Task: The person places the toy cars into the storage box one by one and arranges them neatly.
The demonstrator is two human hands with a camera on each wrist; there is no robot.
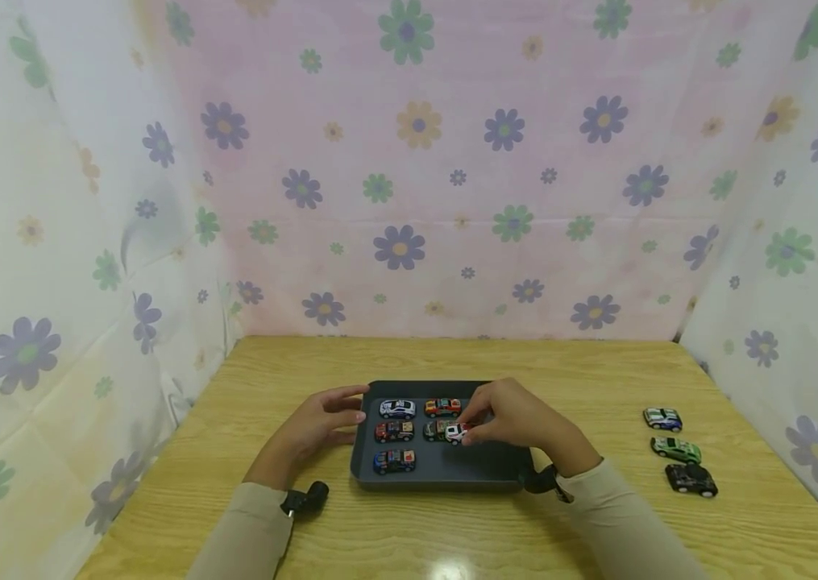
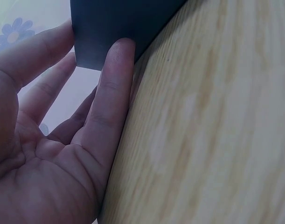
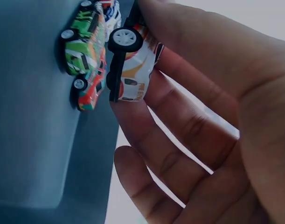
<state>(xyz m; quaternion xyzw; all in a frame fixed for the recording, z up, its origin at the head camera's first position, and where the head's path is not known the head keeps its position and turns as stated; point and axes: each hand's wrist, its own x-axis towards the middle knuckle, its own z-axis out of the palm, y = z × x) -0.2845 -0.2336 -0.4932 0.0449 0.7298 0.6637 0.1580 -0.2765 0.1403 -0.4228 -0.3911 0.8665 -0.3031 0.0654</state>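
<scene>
Head view: we note a dark grey, shallow rectangular tray (image 1: 462, 469) on a yellow wood-grain table (image 1: 568, 366) and take the tray as our reference. Over the tray, the right hand (image 1: 513, 412) pinches a small white toy car with red and orange markings (image 1: 456, 435) between thumb and fingers. The right wrist view shows one wheel and much of a side uncovered; we judge that this hold keeps the wheels clear. Whether the car touches the tray floor, we cannot tell.

The left hand (image 1: 317, 423) grips nothing; its fingers are loosely extended. In the left wrist view a fingertip rests against the tray's outer wall, in our judgement to steady it.

Along the tray's left part we record a column: a white-and-blue toy car (image 1: 397, 409), a red-and-black toy car (image 1: 394, 432) and a blue toy car (image 1: 394, 461). Beside it stand a red-and-yellow toy car (image 1: 442, 408) and a green patterned toy car (image 1: 434, 431), the latter partly hidden by the held one. The lined-up, sideways placing suggests deliberate order.

Well apart, right of the tray, are a white-and-green toy car (image 1: 662, 419), a bright green toy car (image 1: 677, 449) and a black toy car (image 1: 692, 479).
</scene>
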